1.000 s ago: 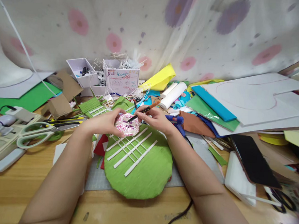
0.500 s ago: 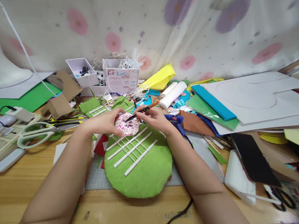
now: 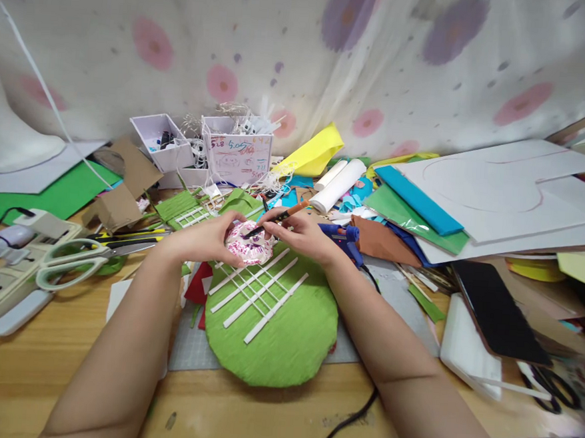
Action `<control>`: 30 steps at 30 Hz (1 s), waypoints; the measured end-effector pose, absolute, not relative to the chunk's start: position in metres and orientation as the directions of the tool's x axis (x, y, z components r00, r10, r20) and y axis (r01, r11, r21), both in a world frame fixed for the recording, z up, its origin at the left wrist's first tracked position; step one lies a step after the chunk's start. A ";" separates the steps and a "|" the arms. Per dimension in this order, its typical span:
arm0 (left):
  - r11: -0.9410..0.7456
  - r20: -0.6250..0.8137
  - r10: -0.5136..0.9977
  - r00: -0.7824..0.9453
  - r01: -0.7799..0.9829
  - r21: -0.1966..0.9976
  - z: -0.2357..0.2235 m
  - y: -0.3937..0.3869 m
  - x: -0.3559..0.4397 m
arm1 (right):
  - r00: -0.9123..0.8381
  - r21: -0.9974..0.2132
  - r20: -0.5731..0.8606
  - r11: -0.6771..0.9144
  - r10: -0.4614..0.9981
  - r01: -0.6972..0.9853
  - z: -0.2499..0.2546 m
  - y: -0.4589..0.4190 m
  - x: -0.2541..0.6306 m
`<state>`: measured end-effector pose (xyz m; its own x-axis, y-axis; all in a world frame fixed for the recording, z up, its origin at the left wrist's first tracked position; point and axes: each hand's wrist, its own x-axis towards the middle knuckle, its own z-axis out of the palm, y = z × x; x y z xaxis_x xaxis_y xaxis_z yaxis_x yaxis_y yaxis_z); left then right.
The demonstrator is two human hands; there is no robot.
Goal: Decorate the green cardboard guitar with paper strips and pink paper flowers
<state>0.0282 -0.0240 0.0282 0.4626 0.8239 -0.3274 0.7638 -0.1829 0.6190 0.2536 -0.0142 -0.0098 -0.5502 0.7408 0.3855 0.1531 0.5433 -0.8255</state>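
My left hand (image 3: 215, 239) is closed on the edge of a small round white piece (image 3: 251, 248) with pink and purple marks. My right hand (image 3: 299, 233) pinches a dark marker pen (image 3: 289, 213) with an orange-brown end, its tip at the upper part of the marked piece. Both hands are over the far side of a round green disc (image 3: 289, 339). On that disc lies a lattice of white strips (image 3: 261, 297). A blue glue gun (image 3: 346, 241) rests just right of my right hand, partly covered by it.
Green-handled scissors (image 3: 69, 265) and a power strip (image 3: 12, 279) are on the left. White boxes (image 3: 239, 158) of wires stand at the back. To the right are a phone (image 3: 499, 310), white boards (image 3: 504, 194) and coloured paper. The glue gun's black cord (image 3: 345, 423) crosses the front edge.
The pen has shifted very slightly at the marked piece, its outer end dipping a little. Both hands keep their hold, and little else differs.
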 end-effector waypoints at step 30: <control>-0.127 -0.371 0.843 0.390 0.814 0.567 0.023 -0.022 0.029 | -0.534 -0.807 0.412 0.568 0.738 0.162 -0.006 -0.014 0.258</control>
<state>0.0295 -0.0225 0.0235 0.3903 0.8428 -0.3706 0.8137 -0.1274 0.5672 0.2576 -0.0145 -0.0057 -0.5339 0.7383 0.4122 0.1623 0.5679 -0.8069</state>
